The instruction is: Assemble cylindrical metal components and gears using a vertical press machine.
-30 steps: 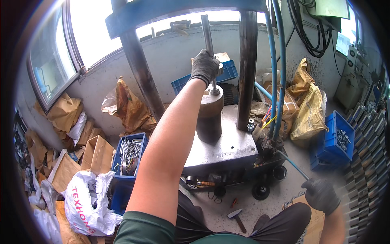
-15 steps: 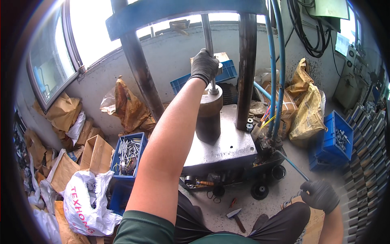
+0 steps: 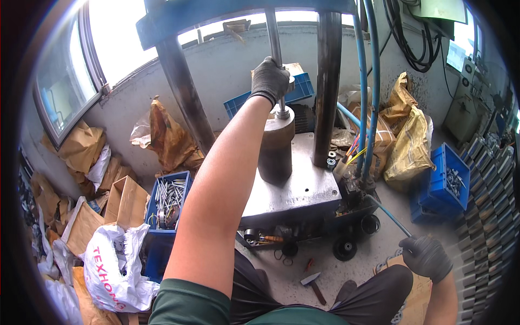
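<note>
My left hand (image 3: pixel 270 80), in a dark grey glove, is closed round an upright metal rod (image 3: pixel 274 38) between the press columns. Below the fist, the rod's lower end stands in the top of a dark steel cylinder (image 3: pixel 276 154). A small round metal piece (image 3: pixel 291 83) shows at the fist's right side; the fingers hide how it joins the rod. The cylinder rests on the steel press table (image 3: pixel 303 189). Low on the right, my gloved right hand (image 3: pixel 427 257) grips the end of a thin blue lever (image 3: pixel 391 218), which slants down from the valve block (image 3: pixel 357 192).
Dark columns (image 3: pixel 328 86) flank the rod under a blue crossbeam (image 3: pixel 233 19). A blue crate of metal pins (image 3: pixel 171 197) is at left, stacked blue crates (image 3: pixel 441 181) at right. A hammer (image 3: pixel 314 287) lies by my feet. Blue hoses (image 3: pixel 374 97) hang beside the right column.
The whole view has shifted slightly, so the press sits a little higher in the picture. Both hands keep their holds on the rod and the lever.
</note>
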Action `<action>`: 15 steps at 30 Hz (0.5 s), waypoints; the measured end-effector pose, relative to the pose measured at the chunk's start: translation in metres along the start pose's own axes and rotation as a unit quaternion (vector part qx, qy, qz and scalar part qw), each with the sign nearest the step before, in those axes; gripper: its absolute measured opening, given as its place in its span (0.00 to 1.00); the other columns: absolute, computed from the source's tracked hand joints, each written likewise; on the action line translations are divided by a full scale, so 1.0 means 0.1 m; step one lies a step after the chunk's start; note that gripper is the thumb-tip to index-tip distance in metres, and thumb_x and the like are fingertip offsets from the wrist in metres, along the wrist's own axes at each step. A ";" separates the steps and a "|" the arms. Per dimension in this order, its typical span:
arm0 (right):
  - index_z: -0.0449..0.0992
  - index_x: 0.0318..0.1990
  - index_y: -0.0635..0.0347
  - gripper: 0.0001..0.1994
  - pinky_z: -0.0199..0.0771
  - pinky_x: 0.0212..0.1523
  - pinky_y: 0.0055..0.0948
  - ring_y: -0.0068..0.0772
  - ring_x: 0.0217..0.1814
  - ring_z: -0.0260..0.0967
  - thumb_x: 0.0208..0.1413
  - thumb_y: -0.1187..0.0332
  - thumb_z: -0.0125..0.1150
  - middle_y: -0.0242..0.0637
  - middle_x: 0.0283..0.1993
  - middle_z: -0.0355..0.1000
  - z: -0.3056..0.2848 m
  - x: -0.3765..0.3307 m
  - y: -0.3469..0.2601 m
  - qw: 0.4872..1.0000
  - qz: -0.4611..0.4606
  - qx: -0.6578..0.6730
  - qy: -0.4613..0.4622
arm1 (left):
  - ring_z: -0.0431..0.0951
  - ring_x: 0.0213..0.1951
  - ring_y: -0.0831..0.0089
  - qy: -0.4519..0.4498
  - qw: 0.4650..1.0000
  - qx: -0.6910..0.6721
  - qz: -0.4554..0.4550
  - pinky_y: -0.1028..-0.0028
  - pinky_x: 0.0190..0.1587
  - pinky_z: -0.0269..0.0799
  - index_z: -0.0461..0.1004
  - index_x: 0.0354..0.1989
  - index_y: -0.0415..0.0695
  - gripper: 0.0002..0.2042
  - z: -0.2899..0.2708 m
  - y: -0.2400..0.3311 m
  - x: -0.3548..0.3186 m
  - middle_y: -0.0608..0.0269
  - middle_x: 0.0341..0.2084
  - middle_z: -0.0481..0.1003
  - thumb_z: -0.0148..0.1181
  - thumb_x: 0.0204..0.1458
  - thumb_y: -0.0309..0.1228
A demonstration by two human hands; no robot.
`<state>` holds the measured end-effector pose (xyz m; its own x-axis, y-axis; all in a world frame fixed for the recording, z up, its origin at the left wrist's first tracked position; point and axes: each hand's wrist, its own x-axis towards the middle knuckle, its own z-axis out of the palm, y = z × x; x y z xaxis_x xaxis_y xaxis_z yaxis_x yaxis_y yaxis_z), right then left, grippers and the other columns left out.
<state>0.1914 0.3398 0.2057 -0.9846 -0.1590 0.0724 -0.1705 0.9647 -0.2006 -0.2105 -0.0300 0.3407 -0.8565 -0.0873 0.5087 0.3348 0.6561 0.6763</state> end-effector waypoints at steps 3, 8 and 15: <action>0.86 0.41 0.56 0.11 0.81 0.42 0.46 0.52 0.37 0.81 0.53 0.65 0.65 0.48 0.36 0.82 0.05 -0.06 0.16 0.993 -0.058 -0.048 -0.090 | 0.88 0.41 0.60 -0.009 1.000 -0.013 -0.010 0.64 0.46 0.86 0.78 0.51 0.39 0.14 -0.02 0.06 -0.05 0.49 0.39 0.85 0.65 0.59 0.31; 0.85 0.41 0.57 0.10 0.81 0.43 0.46 0.54 0.37 0.81 0.53 0.66 0.66 0.51 0.37 0.81 0.00 -0.02 0.08 0.998 -0.028 -0.003 -0.063 | 0.88 0.40 0.59 0.004 1.000 0.012 0.003 0.64 0.45 0.86 0.78 0.51 0.39 0.13 0.00 0.01 -0.04 0.49 0.38 0.85 0.65 0.60 0.31; 0.78 0.44 0.62 0.07 0.78 0.43 0.46 0.58 0.40 0.78 0.59 0.76 0.61 0.51 0.38 0.77 -0.31 0.79 0.10 0.946 -0.119 -0.019 0.301 | 0.88 0.40 0.60 0.005 1.000 -0.007 0.005 0.64 0.44 0.87 0.78 0.49 0.38 0.13 0.03 -0.09 0.03 0.49 0.38 0.84 0.66 0.59 0.31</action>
<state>0.1133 0.3432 0.2394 -0.7162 -0.2352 0.6571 -0.3725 0.9250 -0.0749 -0.2170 -0.0339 0.3344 -0.8491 -0.0886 0.5207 0.3485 0.6468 0.6784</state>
